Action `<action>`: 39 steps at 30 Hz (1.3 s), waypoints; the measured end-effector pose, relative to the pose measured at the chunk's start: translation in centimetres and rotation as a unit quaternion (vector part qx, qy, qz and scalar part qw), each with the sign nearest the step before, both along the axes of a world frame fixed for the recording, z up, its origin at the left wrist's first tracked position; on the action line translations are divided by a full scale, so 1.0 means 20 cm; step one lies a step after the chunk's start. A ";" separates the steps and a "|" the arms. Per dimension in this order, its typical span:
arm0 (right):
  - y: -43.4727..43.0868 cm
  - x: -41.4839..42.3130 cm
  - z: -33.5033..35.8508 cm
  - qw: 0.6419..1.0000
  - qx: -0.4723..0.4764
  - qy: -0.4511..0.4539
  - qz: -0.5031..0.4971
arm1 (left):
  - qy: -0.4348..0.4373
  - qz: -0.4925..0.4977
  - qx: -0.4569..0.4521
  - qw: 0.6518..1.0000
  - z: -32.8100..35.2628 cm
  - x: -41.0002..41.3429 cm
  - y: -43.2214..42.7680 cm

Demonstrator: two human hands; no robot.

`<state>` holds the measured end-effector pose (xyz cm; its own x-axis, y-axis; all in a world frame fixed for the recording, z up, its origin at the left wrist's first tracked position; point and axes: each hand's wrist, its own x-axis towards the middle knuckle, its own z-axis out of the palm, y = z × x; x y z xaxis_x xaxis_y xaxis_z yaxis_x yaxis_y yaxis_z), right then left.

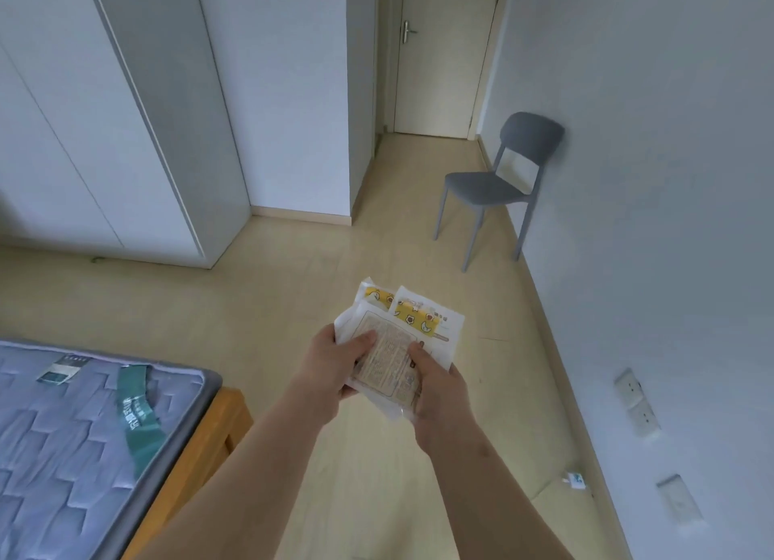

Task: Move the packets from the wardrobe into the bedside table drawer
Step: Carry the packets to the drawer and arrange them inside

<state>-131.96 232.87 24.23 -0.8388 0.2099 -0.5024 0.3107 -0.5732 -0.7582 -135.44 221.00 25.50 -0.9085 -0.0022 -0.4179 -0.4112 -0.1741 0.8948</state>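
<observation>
Both hands hold a small stack of packets (391, 352) in front of the body, above the floor (293, 308). The left hand (335, 360) grips the left edge of the stack, with its thumb lying on the top packet. The right hand (437, 385) grips the right lower edge, its thumb also on top. The top packet is pale with brown print; behind it, beyond the fingers, two white packets with yellow patterns stick out. To the left of the hands and lower is a mattress (83, 434) on a wooden bed frame (201, 455). Far beyond the hands, to the left, stands a white wardrobe (104, 119) with closed doors. Beyond the hands to the right, a grey chair (494, 186) stands against the wall, and further away is a closed door (439, 56).
</observation>
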 end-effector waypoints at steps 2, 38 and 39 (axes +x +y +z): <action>0.00 -0.20 0.01 1.000 0.009 0.008 -0.003 | -0.003 -0.004 0.002 1.000 0.01 -0.19 0.00; -0.68 -3.98 0.17 0.912 0.210 0.073 0.343 | 0.045 0.260 0.164 0.951 0.01 -3.56 -0.78; -0.74 -4.08 0.20 0.910 0.215 0.083 0.344 | 0.057 0.252 0.163 0.952 0.04 -3.67 -0.85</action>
